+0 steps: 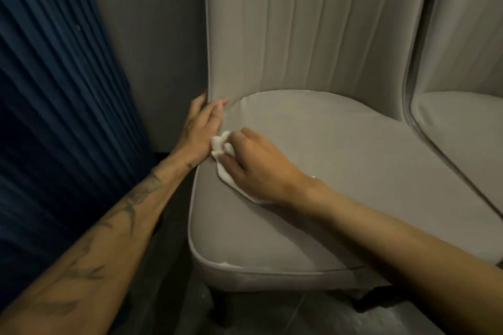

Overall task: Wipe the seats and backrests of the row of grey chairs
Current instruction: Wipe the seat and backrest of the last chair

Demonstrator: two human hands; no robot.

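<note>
White cloth (221,156), pinched by my right hand (261,168) at nine o'clock on the seat (340,171), may bunch and leave patches unwiped; left hand (200,128) braces, fingers (215,109) straight.

Smooth matt grey chair (340,144) upholstery

One head-worn camera looks forward and steeply down from just above a grey chair (340,160), close enough that the seat fills the middle and the backrest runs off the top edge. The left hand (197,130) and right hand (258,168) reach in from the bottom corners, meeting at a white cloth (221,148) left of centre. A blue curtain (54,90) fills the left side, and a second chair (462,122) is cropped at the right.
</note>
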